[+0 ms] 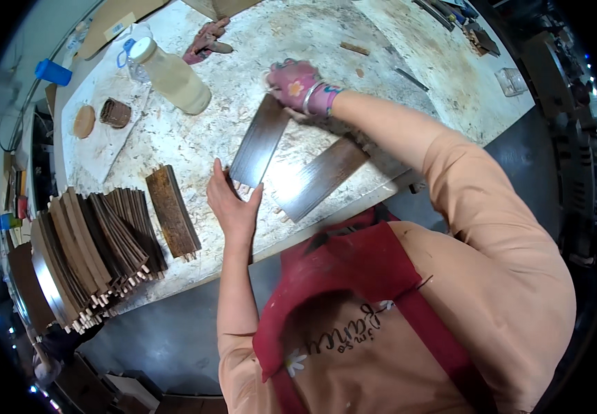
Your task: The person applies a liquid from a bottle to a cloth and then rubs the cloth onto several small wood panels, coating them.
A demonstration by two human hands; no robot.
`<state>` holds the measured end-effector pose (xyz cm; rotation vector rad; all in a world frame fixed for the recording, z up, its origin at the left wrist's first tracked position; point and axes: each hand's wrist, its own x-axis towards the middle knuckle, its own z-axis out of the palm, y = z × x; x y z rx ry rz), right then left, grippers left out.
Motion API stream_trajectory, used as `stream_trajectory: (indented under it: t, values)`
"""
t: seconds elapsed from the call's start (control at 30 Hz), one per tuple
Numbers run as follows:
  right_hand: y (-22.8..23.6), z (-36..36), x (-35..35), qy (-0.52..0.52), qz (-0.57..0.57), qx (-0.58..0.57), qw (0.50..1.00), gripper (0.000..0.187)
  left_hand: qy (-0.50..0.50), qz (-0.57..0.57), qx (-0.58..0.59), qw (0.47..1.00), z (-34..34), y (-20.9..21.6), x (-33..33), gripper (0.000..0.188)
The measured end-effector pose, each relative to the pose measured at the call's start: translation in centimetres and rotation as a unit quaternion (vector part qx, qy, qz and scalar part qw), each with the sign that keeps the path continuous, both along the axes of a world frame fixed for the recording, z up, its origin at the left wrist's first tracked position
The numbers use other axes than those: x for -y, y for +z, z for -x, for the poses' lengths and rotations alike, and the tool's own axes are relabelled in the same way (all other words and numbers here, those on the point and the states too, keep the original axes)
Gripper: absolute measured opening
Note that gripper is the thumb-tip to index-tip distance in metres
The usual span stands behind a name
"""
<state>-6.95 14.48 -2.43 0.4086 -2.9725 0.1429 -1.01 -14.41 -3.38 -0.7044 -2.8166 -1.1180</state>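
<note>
A dark, glossy wooden slat (260,143) with pale dowel pegs at its near end lies slanted in front of me. My bare left hand (233,210) grips that near end, thumb on one side and fingers on the other. At the slat's far end is my right hand (297,86), in a pink flowered glove. Its fingers are curled down, and what lies under them is hidden. A second dark slat (322,178) rests to the right, pegs toward me. Left of my left hand lies a rougher brown slat (172,214).
Many pegged slats (91,252) stand packed on the worktable (353,76) at the left. Behind are a bottle of cloudy liquid (174,79), a brown-stained cup (115,112), a round tan lid (83,122) and a crumpled reddish glove (206,43). A glass jar (511,82) stands far right.
</note>
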Motion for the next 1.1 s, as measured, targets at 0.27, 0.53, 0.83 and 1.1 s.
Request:
stream_trajectory:
  t: [0.27, 0.53, 0.83, 1.1]
  values:
    - [1.8, -0.7, 7.4, -0.008, -0.007, 0.023, 1.0, 0.02, 0.007, -0.005, 0.012, 1.0, 0.1, -0.2, 0.1, 0.099]
    - [1.5, -0.9, 8.1, 0.036, 0.042, 0.025, 0.998, 0.018, 0.011, 0.0, 0.007, 1.0, -0.1, -0.4, 0.1, 0.101]
    - [1.3, -1.5, 7.7, 0.004, 0.035, 0.021, 0.999, 0.032, 0.009, 0.006, -0.008, 1.0, -0.1, -0.1, 0.1, 0.1]
    - [1.5, -0.2, 4.1, -0.044, 0.063, 0.001, 0.997, 0.014, 0.002, 0.019, 0.008, 1.0, 0.0, 0.3, -0.2, 0.1]
